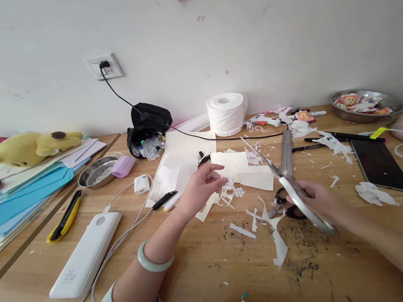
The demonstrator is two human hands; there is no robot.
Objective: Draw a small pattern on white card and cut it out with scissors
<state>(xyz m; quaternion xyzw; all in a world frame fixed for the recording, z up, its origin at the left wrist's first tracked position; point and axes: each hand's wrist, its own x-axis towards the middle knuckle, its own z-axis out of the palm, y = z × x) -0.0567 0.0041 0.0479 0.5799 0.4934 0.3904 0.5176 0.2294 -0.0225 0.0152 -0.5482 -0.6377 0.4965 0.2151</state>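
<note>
My right hand (320,200) is closed round the handle of large silver scissors (288,185), whose blades stand slightly apart and point up and left. Over the middle of the table, my left hand (203,185) has its finger and thumb apart, with nothing visible between them. Just beyond its fingertips is a small paper cutout with black line drawings (235,189). Sheets of cream paper (230,164) lie behind it. A smaller pair of scissors with black handles (281,198) rests on the table, partly hidden by the large pair. Paper scraps (279,246) lie below them.
A steel ruler (286,149), a white tissue roll (227,115) and a metal bowl of cutouts (366,105) stand toward the back. A phone (380,162) lies right. On the left are a power bank (85,255) with cable, a yellow cutter (64,216) and a plush toy (31,147).
</note>
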